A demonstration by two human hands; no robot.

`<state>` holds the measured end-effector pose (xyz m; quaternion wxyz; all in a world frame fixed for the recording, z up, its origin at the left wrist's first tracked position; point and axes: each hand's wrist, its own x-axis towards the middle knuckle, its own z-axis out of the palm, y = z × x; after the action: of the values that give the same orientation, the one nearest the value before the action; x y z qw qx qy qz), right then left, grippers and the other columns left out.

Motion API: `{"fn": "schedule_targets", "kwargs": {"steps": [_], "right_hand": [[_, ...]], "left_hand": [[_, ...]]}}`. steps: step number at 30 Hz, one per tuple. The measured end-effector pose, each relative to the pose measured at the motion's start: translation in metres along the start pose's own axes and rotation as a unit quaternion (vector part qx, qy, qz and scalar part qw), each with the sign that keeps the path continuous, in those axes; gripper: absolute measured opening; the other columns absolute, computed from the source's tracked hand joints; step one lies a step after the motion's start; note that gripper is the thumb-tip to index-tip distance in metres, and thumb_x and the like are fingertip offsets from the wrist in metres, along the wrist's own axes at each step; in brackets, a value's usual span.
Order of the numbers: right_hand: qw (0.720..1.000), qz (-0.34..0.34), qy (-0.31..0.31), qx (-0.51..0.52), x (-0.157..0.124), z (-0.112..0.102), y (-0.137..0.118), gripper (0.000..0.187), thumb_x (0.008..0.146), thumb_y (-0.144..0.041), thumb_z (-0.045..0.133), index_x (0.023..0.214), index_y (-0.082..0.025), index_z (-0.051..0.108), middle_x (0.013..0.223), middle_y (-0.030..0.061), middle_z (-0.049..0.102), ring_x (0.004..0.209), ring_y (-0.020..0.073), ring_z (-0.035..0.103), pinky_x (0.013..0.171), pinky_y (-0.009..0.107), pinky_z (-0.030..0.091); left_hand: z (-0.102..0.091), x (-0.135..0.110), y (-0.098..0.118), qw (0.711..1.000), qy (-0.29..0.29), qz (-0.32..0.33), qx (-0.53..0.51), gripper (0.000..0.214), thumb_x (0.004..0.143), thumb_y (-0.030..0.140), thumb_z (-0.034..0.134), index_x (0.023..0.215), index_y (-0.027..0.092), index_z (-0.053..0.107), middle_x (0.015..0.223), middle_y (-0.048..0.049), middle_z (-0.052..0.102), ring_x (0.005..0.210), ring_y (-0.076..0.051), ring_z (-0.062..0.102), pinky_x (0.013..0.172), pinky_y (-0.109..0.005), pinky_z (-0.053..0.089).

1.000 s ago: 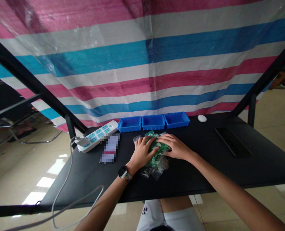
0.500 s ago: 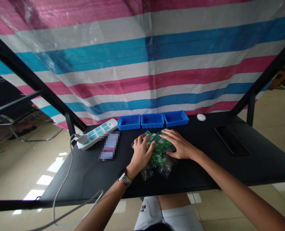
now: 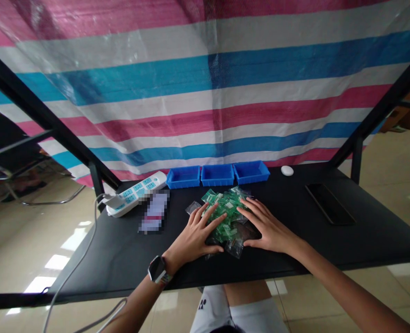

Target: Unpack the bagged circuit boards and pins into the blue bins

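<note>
On my feed, I see the left hand [image 3: 191, 237] and right hand [image 3: 271, 231] – fingers spread – flanking the loose green-and-clear plastic packet pile [image 3: 227, 213], apparently containing it; three blue rectangular plastic trays [image 3: 217, 181] stand behind it.

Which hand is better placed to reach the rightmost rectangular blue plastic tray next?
Probably the right hand, at the right of the green plastic heap: it's nearer that tray than the left hand.

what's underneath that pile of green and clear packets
The black tabletop shows around the green and clear plastic packets; whatever lies directly beneath them is covered and can't be seen.
</note>
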<state>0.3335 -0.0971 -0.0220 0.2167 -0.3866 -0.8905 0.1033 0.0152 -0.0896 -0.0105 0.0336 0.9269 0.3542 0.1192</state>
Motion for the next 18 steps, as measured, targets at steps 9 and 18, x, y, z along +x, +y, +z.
{"fn": "schedule_targets", "kwargs": {"steps": [9,18], "right_hand": [[0.996,0.036,0.068,0.04,0.012,0.007,-0.007,0.069,0.099,-0.046,0.063,0.161,-0.026,0.039,0.161,0.0127,0.047,0.15,0.0332,0.042,0.125,0.055,0.036],[0.985,0.103,0.125,0.066,0.038,-0.002,0.025,0.029,0.091,-0.019,0.067,0.119,-0.025,0.069,0.111,0.0082,0.072,0.111,0.0289,0.064,0.101,0.047,0.052]], "left_hand": [[0.01,0.029,0.015,0.998,0.044,-0.007,-0.041,0.1,0.081,0.085,0.058,0.158,0.023,0.045,0.165,-0.0176,0.04,0.152,-0.043,0.033,0.124,-0.062,0.026],[-0.023,0.061,0.032,0.957,0.172,-0.096,-0.212,0.038,0.105,0.047,0.05,0.133,0.023,0.059,0.145,-0.0143,0.057,0.134,-0.031,0.053,0.114,-0.05,0.041]]}}
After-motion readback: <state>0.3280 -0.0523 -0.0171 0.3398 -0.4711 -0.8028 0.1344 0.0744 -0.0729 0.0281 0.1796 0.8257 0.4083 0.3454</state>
